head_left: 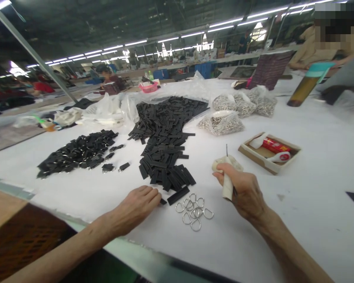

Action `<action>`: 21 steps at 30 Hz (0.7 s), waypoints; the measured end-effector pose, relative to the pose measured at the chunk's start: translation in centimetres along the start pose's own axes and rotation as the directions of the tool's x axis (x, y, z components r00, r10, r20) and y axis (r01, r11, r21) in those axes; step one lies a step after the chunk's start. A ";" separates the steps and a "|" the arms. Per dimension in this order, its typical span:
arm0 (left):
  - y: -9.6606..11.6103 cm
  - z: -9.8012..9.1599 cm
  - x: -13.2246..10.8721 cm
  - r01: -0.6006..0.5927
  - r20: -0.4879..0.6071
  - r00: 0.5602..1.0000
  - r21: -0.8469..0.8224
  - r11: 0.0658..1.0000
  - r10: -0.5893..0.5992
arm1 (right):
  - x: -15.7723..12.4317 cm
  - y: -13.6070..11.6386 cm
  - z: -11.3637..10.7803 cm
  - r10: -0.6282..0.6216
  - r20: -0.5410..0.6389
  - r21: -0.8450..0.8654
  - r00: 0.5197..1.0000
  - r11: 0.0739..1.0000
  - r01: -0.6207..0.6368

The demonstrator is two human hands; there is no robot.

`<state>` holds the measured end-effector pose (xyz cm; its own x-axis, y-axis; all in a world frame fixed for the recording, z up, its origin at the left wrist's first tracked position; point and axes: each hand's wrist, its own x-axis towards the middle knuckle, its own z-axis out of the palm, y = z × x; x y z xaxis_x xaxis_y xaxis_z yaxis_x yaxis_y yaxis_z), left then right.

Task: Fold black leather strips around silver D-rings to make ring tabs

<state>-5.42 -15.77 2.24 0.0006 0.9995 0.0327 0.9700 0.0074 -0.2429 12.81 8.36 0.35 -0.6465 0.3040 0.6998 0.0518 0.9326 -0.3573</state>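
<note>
My left hand [143, 202] is closed at the near side of the table, its fingers on a short black strip [163, 201] whose end pokes out beside them. In my right hand [247, 188] is a tool with a pale handle [227, 188] and a thin metal tip pointing up and away. A cream-coloured lump [236, 163] lies just behind that tool. Between the hands rest several loose metal D-rings [196, 213] and a single longer black strip [178, 195]. Beyond them spreads a large heap of black strips [165, 133].
At left lies a pile of black pieces with metal rings [79, 153]. Clear bags of metal rings [221, 122] stand at the back right. A shallow box [271, 165] holds red-and-white items. Farther right is a bottle with a turquoise lid [308, 84]; a person [308, 51] sits behind it.
</note>
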 end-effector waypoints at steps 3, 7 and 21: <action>1.0 -0.6 1.6 0.013 -0.295 0.955 0.008 1.000 -0.010 | 0.2 0.0 -0.1 0.045 0.033 -0.005 0.998 0.999 -0.045; 2.3 0.0 5.7 -0.079 -0.466 0.884 -0.079 0.994 0.034 | 0.5 0.0 -0.2 0.059 0.072 0.016 0.996 0.998 -0.061; -0.5 3.6 10.0 0.116 -0.154 0.982 0.026 0.993 -0.110 | 0.4 0.2 -0.2 -0.061 0.030 -0.048 0.998 0.997 0.063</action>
<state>-6.75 -5.71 -0.83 -0.0691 0.9756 0.2085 0.9568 0.1240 -0.2630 12.73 8.71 0.70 -0.6708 0.2401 0.7017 0.0476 0.9581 -0.2824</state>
